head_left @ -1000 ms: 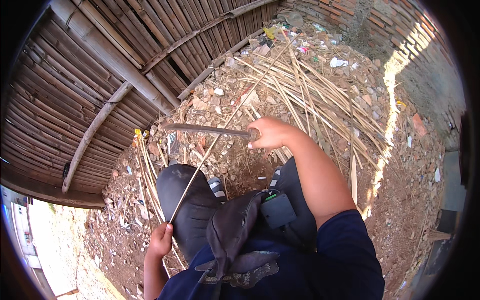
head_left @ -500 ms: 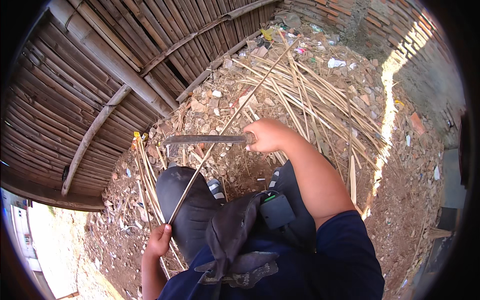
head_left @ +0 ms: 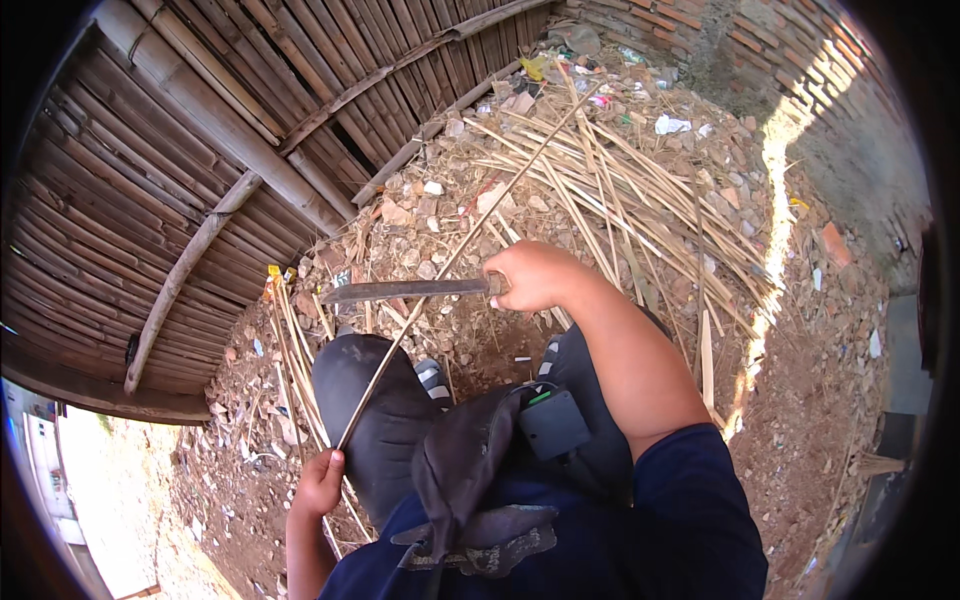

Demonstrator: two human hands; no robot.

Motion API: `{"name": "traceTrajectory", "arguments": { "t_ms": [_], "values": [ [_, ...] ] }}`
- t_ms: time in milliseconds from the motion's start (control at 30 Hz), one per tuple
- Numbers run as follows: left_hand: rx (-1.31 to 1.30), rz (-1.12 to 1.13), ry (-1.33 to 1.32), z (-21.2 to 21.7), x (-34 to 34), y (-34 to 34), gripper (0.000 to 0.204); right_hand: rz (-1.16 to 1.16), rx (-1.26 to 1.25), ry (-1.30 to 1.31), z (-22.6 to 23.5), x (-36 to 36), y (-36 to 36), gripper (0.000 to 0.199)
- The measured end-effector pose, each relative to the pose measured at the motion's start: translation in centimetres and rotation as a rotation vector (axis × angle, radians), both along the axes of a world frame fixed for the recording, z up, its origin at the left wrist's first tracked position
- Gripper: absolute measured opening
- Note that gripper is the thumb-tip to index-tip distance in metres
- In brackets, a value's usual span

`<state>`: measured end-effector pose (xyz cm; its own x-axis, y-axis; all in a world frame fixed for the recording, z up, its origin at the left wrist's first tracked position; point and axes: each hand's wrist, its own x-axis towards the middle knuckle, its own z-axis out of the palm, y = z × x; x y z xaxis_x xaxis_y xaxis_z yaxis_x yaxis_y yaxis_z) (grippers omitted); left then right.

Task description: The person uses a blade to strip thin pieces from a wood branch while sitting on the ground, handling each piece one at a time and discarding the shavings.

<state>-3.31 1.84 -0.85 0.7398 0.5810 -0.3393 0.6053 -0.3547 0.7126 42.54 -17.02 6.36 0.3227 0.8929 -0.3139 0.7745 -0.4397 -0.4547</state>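
My right hand (head_left: 528, 277) is closed round the handle of a long, dark machete (head_left: 410, 289). Its blade points left and lies across a thin bamboo strip (head_left: 470, 237); whether the two touch I cannot tell. Beside my left knee, my left hand (head_left: 321, 481) grips the strip's near end between thumb and fingers. From there the strip slants up over my thigh to the far right, its far end reaching over a pile of split bamboo strips (head_left: 640, 225).
More bamboo strips (head_left: 292, 370) lean on the ground to my left. A bamboo slat wall (head_left: 150, 220) rises at the left, a brick wall (head_left: 840, 150) at the far right. Stones, brick pieces and litter such as white plastic (head_left: 672, 125) cover the dirt. A dark box (head_left: 554, 422) rests on my lap.
The machete and my right hand have shifted slightly toward me along the strip, and the blade tilts a little differently. My left hand stays in place on the strip.
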Motion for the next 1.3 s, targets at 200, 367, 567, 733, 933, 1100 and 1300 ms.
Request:
{"name": "traceTrajectory", "arguments": {
  "t_ms": [200, 367, 567, 733, 933, 1100, 1300],
  "values": [
    [0.002, 0.033, 0.035, 0.2, 0.4, -0.2, 0.051, -0.459, 0.278, 0.105, -2.9, 5.2, -1.0, 0.049],
    [-0.058, 0.01, 0.03, -0.2, 0.3, 0.5, 0.053, -0.352, 0.215, 0.068, -2.3, 3.9, -1.7, 0.045],
    [-0.048, 0.041, 0.006, -0.2, -0.1, 0.1, 0.051, 0.003, 0.06, 0.008, -1.4, 0.8, 0.1, 0.043],
    [0.072, 0.0, -0.034, -0.1, 0.5, -0.3, 0.05, -0.404, 0.223, 0.122, -2.8, 5.8, -1.1, 0.048],
    [0.033, -0.01, -0.053, -0.2, 0.5, 0.0, 0.049, -0.319, 0.197, 0.039, -2.3, 3.4, -1.5, 0.048],
    [0.017, 0.013, -0.039, -0.6, -0.2, 0.0, 0.05, -0.058, 0.114, -0.056, -0.7, -0.1, -0.1, 0.037],
    [0.096, 0.016, -0.052, -0.2, 0.7, -0.7, 0.05, -0.423, 0.258, 0.038, -2.6, 4.7, -0.8, 0.042]
  ]
}}
